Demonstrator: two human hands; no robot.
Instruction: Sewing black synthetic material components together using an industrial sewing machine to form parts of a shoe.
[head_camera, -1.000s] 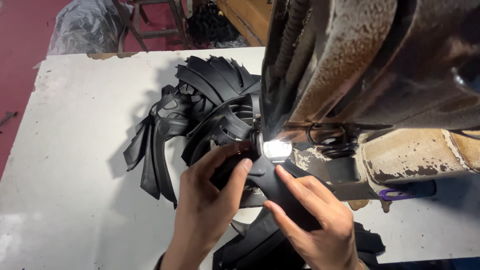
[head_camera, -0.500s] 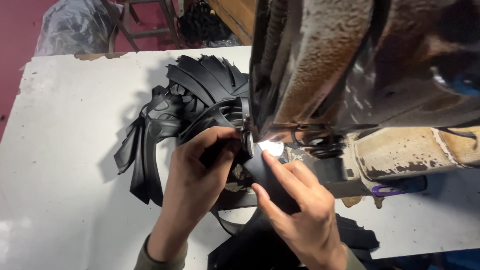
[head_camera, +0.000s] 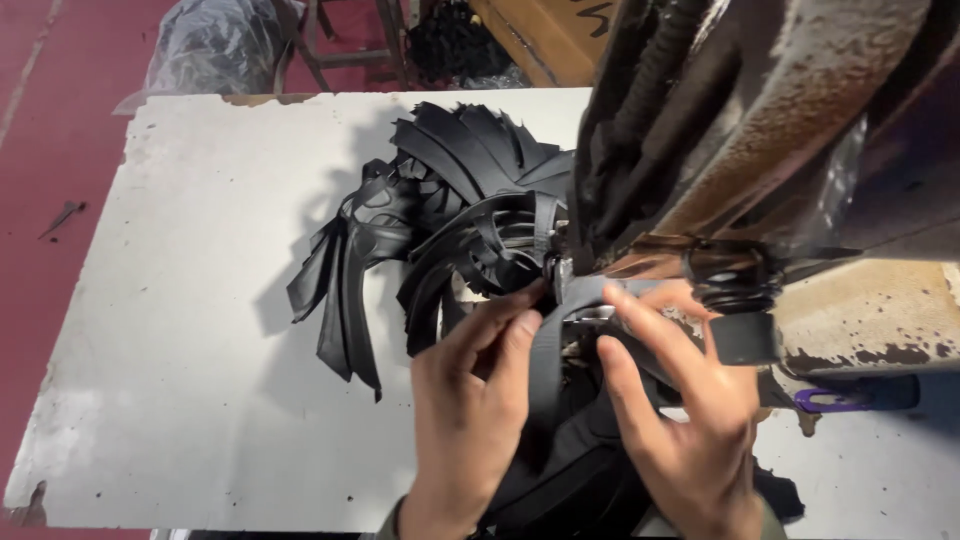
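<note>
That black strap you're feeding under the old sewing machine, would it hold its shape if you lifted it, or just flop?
Probably flop: the black strap bends over the fingers of the left hand and drapes down. It looks thin and flat, so likely light. The cut black pieces piled on the white table curl and sag too, which hints at pliable stuff that would slide rather than roll.

Left hand (head_camera: 470, 410) and right hand (head_camera: 680, 420) pinch side by side.

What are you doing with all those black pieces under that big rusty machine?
A person's left hand and right hand pinch a black strap and hold it under the head of a worn sewing machine. A pile of cut black pieces lies just beyond on the white table.
</note>
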